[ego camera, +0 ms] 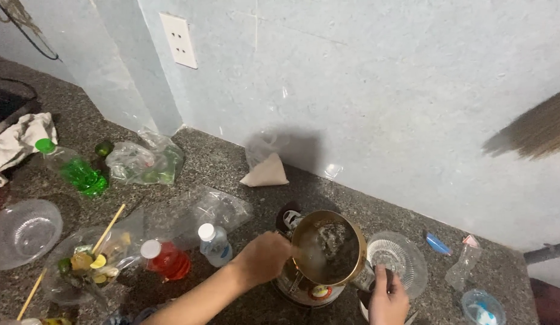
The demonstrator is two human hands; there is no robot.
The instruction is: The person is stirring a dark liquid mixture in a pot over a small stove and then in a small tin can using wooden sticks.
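Right hand (387,299) nearest, fingers closed around dark handle at counter edge. Left hand (265,257) curled on rim of brass sieve (328,247), sieve tilted over steel pot (304,287). Risk: tilt spills wet contents; glass bowl (400,259) touching, could get knocked. Red-filled bottle (165,260) near forearm, may topple.

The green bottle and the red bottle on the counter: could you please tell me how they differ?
The green bottle holds green liquid and has a green cap; the red bottle holds red liquid and has a white cap. The green bottle lies far left near a crumpled cloth; the red bottle lies closer to the left hand, beside a small clear bottle. Both are clear plastic, lying tilted on the speckled counter.
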